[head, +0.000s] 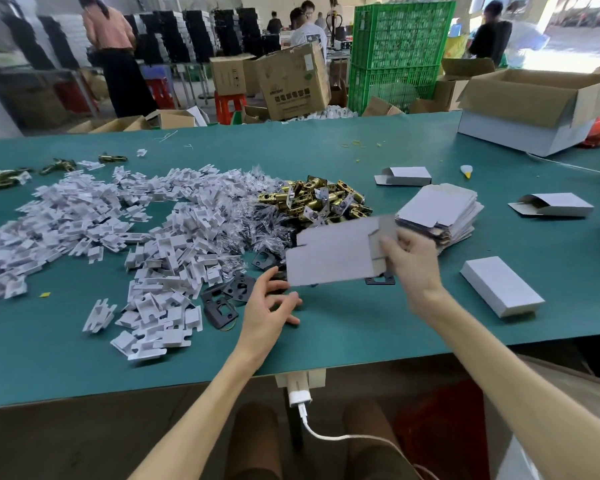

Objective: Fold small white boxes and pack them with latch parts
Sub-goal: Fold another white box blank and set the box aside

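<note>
Currently the right hand (411, 263) pinches a flat, unfolded box blank (336, 254) at its right end, with the thumb on the upper face and the fingers behind. The box blank is held in the air, slightly tilted, above the green table (361, 327). It sits in front of the pile of brass latch parts (312, 199) and partly covers the black plates (227, 296) scattered below it.

The left hand (271, 306) hovers low over the table just beside the black plates. Its fingers are spread and loosely curved, and it grips nothing. Its index fingertip is close to the lower left corner of the box blank; whether they touch cannot be told.

Layout of the table:
- A stack of flat blanks (440, 213) lies just behind the right hand.
- A closed white box (501, 289) lies to the right of the right forearm, apart from it.
- Two folded boxes with open ends lie farther back: one (404, 176) behind the stack, one (553, 204) to its right.
- A wide heap of white card inserts (118, 230) covers the left half of the table and reaches the latch parts.
- Small clear bags (257, 216) lie between the inserts and the latch parts.
- A large open carton (534, 98) stands at the far right corner.
- A small bottle (466, 171) lies near the first open box.
</note>
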